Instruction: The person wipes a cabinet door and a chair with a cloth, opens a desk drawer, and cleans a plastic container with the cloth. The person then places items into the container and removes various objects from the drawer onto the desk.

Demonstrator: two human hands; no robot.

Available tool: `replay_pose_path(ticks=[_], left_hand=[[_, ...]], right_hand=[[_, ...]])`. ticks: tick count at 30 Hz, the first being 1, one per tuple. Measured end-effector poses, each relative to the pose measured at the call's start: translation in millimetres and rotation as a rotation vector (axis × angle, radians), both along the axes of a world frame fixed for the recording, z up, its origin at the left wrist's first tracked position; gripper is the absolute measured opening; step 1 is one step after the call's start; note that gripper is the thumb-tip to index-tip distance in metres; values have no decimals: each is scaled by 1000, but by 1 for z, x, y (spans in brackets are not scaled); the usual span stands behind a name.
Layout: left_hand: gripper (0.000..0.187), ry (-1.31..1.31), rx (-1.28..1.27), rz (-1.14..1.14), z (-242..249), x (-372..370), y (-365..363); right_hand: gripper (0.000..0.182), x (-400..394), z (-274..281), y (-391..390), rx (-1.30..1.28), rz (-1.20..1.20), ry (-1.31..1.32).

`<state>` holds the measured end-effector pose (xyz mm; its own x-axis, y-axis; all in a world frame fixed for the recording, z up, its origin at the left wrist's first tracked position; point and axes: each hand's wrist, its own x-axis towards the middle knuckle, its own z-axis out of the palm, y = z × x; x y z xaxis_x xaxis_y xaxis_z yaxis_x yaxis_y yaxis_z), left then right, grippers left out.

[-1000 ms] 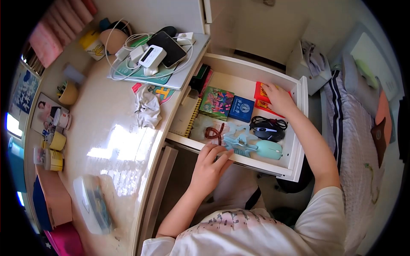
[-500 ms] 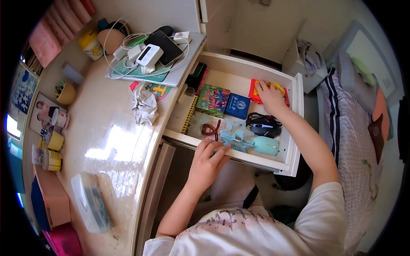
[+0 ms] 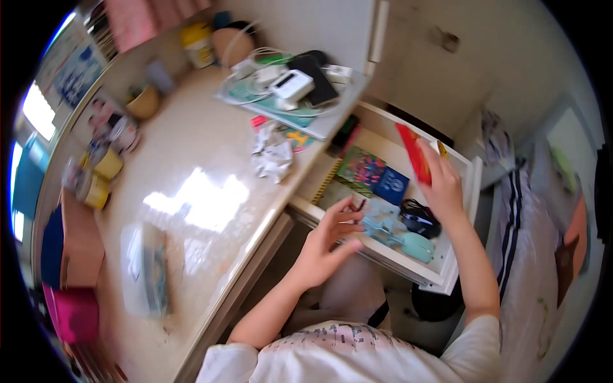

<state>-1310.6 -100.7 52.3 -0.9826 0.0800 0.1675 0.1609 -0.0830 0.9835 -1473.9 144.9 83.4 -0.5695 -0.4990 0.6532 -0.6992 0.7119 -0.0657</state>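
Observation:
My right hand (image 3: 442, 184) grips a flat red packet (image 3: 414, 153) with some yellow on it, tilted up above the far right part of the open drawer (image 3: 470, 214). My left hand (image 3: 322, 252) is over the drawer's near-left edge, fingers apart and holding nothing. Inside the drawer lie a colourful patterned box (image 3: 361, 169), a dark blue box (image 3: 391, 185), a black mouse with its cable (image 3: 418, 220) and a mint-green mouse (image 3: 417, 247). Pale blue items (image 3: 383, 223) lie near my left fingers, blurred. A yellow spiral notebook (image 3: 327, 182) stands at the drawer's left side.
On the desk (image 3: 211, 255) are a crumpled white cloth (image 3: 272, 153), a laptop (image 3: 348, 102) with chargers and a black phone (image 3: 313, 80) on top, and a clear plastic case (image 3: 143, 271). Pots and boxes line the back. A bed (image 3: 530, 255) is on the right.
My right hand has lifted the red packet off the drawer bottom and tilted it. My left hand has come off the drawer edge and spread its fingers. The camera view has turned left.

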Motion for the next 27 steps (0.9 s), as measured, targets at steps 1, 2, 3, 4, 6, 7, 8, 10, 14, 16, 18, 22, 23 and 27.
replay_pose_path(ticks=[1, 2, 3, 4, 6, 7, 8, 10, 14, 16, 18, 22, 23, 27], left_hand=[[75, -93, 483, -105, 0, 2, -9], [77, -139, 682, -173, 8, 2, -20], [74, -99, 944, -227, 10, 7, -29], [73, -109, 947, -79, 25, 19, -34], [63, -154, 808, 199, 53, 42, -44], [63, -135, 806, 233, 54, 50, -56], [58, -111, 824, 334, 54, 56, -69], [47, -77, 920, 490, 57, 70, -95], [45, -43, 1073, 774, 52, 84, -148], [44, -23, 952, 962, 55, 83, -178], [44, 32, 921, 1026, 45, 76, -212], [47, 118, 858, 1091, 25, 52, -248], [47, 152, 850, 1089, 17, 44, -253], [39, 63, 826, 1299, 25, 39, -250]], right_hand=[[63, 22, 17, -24, 16, 140, 78], [55, 39, 30, -48, 112, 250, 222], [48, 57, 41, -73, 203, 350, 373], [43, 77, 50, -100, 211, 426, 412], [37, 98, 58, -146, 200, 589, 455], [34, 102, 57, -167, 179, 682, 455], [36, 105, 59, -188, 142, 724, 439], [43, 104, 59, -228, 145, 866, 362], [55, 110, 65, -297, 122, 1082, 215], [66, 110, 55, -327, 102, 1173, 87], [69, 109, 55, -343, 142, 1177, 5], [73, 91, 36, -359, 14, 1142, -115], [73, 87, 39, -350, 14, 1114, -125], [63, 59, 61, -261, -70, 968, -270]])
